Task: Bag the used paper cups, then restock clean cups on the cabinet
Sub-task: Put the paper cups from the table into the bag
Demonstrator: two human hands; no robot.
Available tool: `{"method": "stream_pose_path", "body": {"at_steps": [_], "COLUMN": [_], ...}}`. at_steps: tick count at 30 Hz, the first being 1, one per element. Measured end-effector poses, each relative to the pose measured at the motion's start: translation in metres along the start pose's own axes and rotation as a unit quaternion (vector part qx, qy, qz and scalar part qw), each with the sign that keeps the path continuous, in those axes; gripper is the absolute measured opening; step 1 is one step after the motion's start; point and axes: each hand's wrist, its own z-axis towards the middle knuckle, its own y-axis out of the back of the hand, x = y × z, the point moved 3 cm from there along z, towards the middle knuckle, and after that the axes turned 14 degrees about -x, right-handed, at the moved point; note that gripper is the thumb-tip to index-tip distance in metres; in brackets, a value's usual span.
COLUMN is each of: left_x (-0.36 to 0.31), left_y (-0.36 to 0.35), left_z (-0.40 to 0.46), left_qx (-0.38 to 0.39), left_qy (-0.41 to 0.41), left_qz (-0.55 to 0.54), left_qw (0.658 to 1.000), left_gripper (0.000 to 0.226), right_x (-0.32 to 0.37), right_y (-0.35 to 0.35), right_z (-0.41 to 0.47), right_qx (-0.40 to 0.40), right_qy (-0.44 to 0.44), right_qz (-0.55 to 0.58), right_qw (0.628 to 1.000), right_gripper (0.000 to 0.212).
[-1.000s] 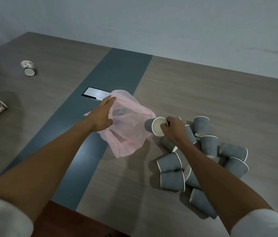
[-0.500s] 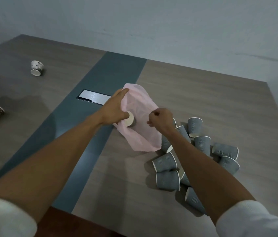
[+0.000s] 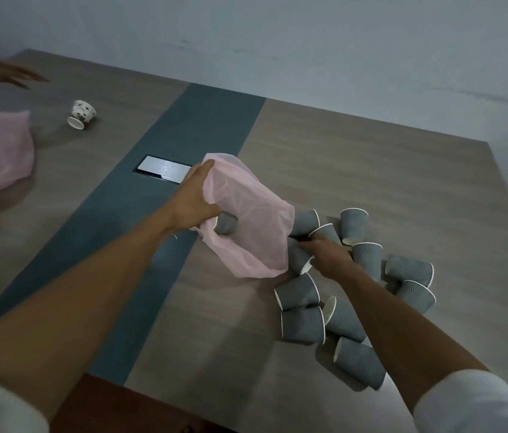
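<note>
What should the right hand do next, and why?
Probably close on the grey cup under its fingers and carry it into the pink bag. The right hand is already on that cup in the pile, and the left hand holds the bag's mouth open, one cup showing inside.

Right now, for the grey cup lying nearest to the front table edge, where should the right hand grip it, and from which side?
Grip the nearest grey cup around its ribbed wall near the middle, coming from above. It lies on its side, its white rim pointing left toward the pile, its base toward the table edge, so the upper side is free. The right hand would probably close its fingers across the body.
</note>
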Motion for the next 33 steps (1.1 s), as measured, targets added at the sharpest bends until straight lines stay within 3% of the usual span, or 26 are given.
{"method": "stream_pose_path", "body": {"at_steps": [3, 8, 12, 14, 17, 20, 22, 25, 29, 33], "left_x": [0.003, 0.003, -0.001, -0.006, -0.011, -0.011, -0.011, -0.01, -0.006, 0.002], "left_y": [0.002, 0.0, -0.007, -0.01, -0.013, -0.015, -0.016, -0.016, -0.019, -0.024], "left_z": [0.001, 0.004, 0.002, 0.003, 0.003, 0.004, 0.005, 0.004, 0.006, 0.011], "left_qx": [0.003, 0.01, 0.014, 0.017, 0.025, 0.018, 0.016, 0.016, 0.009, 0.01], "left_qy": [0.008, 0.021, 0.02, 0.015, 0.013, 0.009, 0.012, 0.014, 0.018, 0.026], "left_qz": [0.007, 0.001, -0.005, -0.007, -0.012, -0.015, -0.018, -0.026, -0.045, -0.06], "left_qw": [1.0, 1.0, 1.0, 1.0, 1.0, 1.0, 1.0, 0.999, 0.999, 0.998], "left_gripper": [0.102, 0.103, 0.104, 0.104, 0.105, 0.105, 0.104, 0.104, 0.103, 0.103], "right_x": [-0.001, -0.007, 0.007, 0.028, 0.058, 0.056, 0.035, -0.011, -0.035, -0.034], "right_y": [-0.001, 0.047, 0.098, 0.099, 0.074, 0.05, 0.042, 0.037, 0.013, -0.006], "right_z": [0.006, 0.023, 0.032, 0.038, 0.04, 0.043, 0.051, 0.063, 0.084, 0.103], "right_qx": [-0.043, -0.117, -0.194, -0.17, -0.044, -0.016, -0.092, -0.182, -0.097, -0.086], "right_qy": [-0.006, -0.111, -0.127, -0.1, -0.071, -0.149, -0.203, -0.254, -0.299, -0.359], "right_qz": [0.002, 0.082, 0.206, 0.259, 0.353, 0.433, 0.393, 0.231, 0.09, 0.116], "right_qw": [0.999, 0.983, 0.951, 0.945, 0.932, 0.889, 0.892, 0.921, 0.945, 0.922], "right_gripper": [0.038, 0.014, 0.019, 0.02, 0.017, 0.028, 0.02, 0.023, 0.04, 0.04]}}
